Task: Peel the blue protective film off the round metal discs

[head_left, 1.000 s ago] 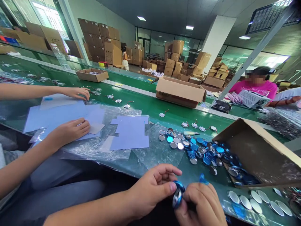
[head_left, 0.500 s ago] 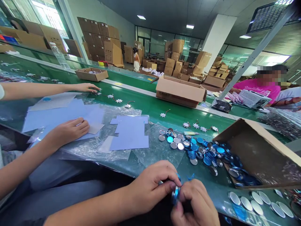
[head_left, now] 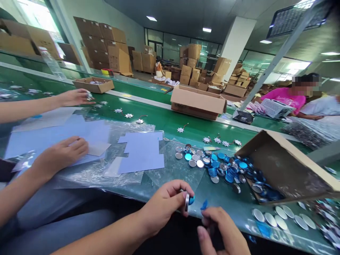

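Observation:
My left hand (head_left: 170,198) pinches a round metal cap (head_left: 187,202) on edge between thumb and fingers, just above the table's front edge. A blue patch shows on the cap's right side. To its right, my right hand (head_left: 223,226) has thumb and forefinger apart, blurred in part. A scrap of blue film (head_left: 204,204) is at the forefinger's tip; whether it sticks there or lies on the table I cannot tell. Beyond the hands lies a heap of silver and blue caps (head_left: 228,168), spilling from a tipped cardboard box (head_left: 289,166).
Several silver discs (head_left: 280,222) lie at the right front. A neighbour's hand (head_left: 62,156) rests on blue-white sheets (head_left: 53,131); their other hand (head_left: 78,97) holds a small part. Star-shaped parts (head_left: 181,130) line the green belt. An open carton (head_left: 198,101) stands behind.
My hands have drawn apart; the right has let go of the cap, which stays in my left. The neighbour's far hand has lifted a small part. The view has shifted slightly.

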`<state>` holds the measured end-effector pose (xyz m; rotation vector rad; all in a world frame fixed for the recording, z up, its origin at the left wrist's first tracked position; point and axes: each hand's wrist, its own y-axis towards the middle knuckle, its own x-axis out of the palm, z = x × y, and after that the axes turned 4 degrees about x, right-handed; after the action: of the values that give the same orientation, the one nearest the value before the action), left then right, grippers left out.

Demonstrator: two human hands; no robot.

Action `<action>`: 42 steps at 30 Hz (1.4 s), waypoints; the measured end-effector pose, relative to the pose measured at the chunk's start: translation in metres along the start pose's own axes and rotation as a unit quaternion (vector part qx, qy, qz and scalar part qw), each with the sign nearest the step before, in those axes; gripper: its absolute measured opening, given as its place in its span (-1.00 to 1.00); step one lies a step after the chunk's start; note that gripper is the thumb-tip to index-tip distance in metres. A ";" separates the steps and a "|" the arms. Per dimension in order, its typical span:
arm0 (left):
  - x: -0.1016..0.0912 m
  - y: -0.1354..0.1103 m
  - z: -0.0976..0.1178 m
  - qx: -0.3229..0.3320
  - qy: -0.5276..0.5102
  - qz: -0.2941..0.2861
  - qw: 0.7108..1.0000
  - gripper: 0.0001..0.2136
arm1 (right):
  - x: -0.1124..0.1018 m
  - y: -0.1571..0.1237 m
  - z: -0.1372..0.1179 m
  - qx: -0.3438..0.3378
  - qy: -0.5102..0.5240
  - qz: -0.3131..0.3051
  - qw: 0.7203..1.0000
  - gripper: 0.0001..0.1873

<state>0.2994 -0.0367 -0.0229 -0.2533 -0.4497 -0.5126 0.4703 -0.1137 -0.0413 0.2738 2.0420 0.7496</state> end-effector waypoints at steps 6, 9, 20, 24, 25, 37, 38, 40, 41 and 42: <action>0.011 -0.011 -0.019 -0.086 -0.078 -0.035 0.993 -0.57 | -0.005 0.015 -0.022 -0.048 -0.009 0.084 0.995 -0.81; 0.012 -0.013 -0.023 -0.096 -0.037 -0.061 0.993 -0.53 | -0.004 0.012 -0.024 -0.014 0.029 0.070 0.997 -0.82; 0.008 -0.017 -0.020 -0.094 -0.063 -0.106 0.988 -0.57 | -0.016 0.006 -0.020 -0.013 0.122 0.047 0.991 -0.80; 0.008 -0.017 -0.018 -0.049 -0.044 -0.140 0.988 -0.59 | -0.015 0.003 -0.025 -0.005 0.130 0.064 0.989 -0.74; 0.008 -0.017 -0.016 -0.024 -0.017 -0.152 0.988 -0.60 | -0.014 0.002 -0.026 0.002 0.138 0.067 0.988 -0.72; 0.002 -0.025 0.011 0.406 0.534 -0.151 0.726 -0.92 | -0.023 -0.001 -0.025 -0.043 0.041 0.081 0.995 -0.78; 0.002 -0.026 0.011 0.417 0.551 -0.147 0.707 -0.92 | -0.023 -0.001 -0.025 -0.046 0.030 0.095 0.994 -0.80; 0.001 -0.027 0.010 0.435 0.572 -0.144 0.680 -0.91 | -0.024 -0.001 -0.027 -0.044 0.021 0.110 0.993 -0.85; 0.001 -0.028 0.010 0.440 0.576 -0.146 0.673 -0.91 | -0.024 -0.001 -0.028 -0.043 0.020 0.109 0.993 -0.85; 0.001 -0.028 0.011 0.440 0.577 -0.150 0.672 -0.91 | -0.024 -0.001 -0.029 -0.042 0.022 0.099 0.994 -0.85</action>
<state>0.2823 -0.0569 -0.0098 1.0964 0.5683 -0.6134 0.4604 -0.1375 -0.0138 0.4196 2.0394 0.9677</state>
